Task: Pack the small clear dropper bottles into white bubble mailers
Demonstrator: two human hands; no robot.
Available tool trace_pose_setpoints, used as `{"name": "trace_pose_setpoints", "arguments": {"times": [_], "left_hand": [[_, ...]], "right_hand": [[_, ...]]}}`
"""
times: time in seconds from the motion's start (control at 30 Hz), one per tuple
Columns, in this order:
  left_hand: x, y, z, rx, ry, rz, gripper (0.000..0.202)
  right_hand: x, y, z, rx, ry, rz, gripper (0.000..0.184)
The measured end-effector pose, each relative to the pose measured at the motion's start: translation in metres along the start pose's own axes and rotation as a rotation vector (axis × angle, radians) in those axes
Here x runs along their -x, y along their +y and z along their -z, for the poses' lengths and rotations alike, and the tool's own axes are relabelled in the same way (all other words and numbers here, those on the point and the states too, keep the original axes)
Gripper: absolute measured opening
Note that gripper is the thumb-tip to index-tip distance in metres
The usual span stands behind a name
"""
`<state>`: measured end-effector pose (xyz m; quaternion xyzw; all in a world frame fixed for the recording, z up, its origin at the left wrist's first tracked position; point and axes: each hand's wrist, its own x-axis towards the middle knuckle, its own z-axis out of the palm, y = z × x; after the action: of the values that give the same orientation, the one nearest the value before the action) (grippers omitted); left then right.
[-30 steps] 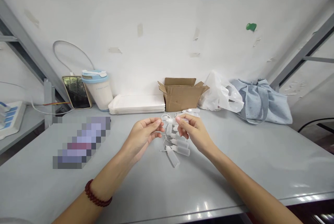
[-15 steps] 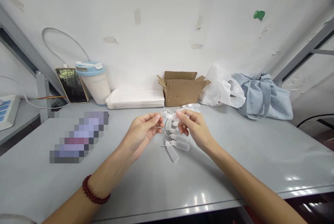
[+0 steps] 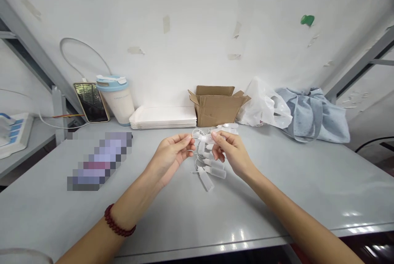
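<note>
Between the thumb and fingers of my right hand (image 3: 232,151) is a small translucent squeeze bottle (image 3: 205,137), lying sideways with its nozzle towards the left. My left hand (image 3: 177,151) is closed in a pinch at the thin tip of that nozzle; the fingertips hide the very end. A thin white tether loops above the nozzle. Below and behind the hands lies a loose pile of similar squeeze bottles (image 3: 205,180) with thin nozzles and tethers, partly covered by my right fingers.
Along the wall stand a phone (image 3: 91,103), a blue-lidded cup (image 3: 118,102), a stack of white envelopes or sheets (image 3: 166,117), an open cardboard box (image 3: 218,110), a white plastic bag (image 3: 261,106) and a blue cloth bag (image 3: 317,116). A pixelated object (image 3: 103,161) lies left on the grey table (image 3: 184,223).
The whole view has shifted slightly, so things sit a little further right. Both hands keep nearly the same pose at the bottle.
</note>
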<state>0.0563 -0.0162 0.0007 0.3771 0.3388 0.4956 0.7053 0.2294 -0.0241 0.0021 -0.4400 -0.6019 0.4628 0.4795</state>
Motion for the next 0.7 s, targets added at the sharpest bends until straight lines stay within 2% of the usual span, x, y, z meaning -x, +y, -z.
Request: {"name": "trace_pose_setpoints", "arguments": {"times": [0.3, 0.47, 0.7], "left_hand": [[-0.0005, 0.0018, -0.0016, 0.028, 0.036, 0.024, 0.011], [-0.0007, 0.0008, 0.0003, 0.048, -0.002, 0.001, 0.011], [-0.0006, 0.0006, 0.0000, 0.042, 0.008, 0.000, 0.012]], "right_hand": [[-0.0011, -0.0001, -0.0001, 0.000, 0.027, 0.001, 0.039], [0.0001, -0.0004, -0.0022, 0.012, 0.016, 0.017, 0.039], [-0.0021, 0.0018, -0.0043, -0.010, 0.003, 0.000, 0.040]]}}
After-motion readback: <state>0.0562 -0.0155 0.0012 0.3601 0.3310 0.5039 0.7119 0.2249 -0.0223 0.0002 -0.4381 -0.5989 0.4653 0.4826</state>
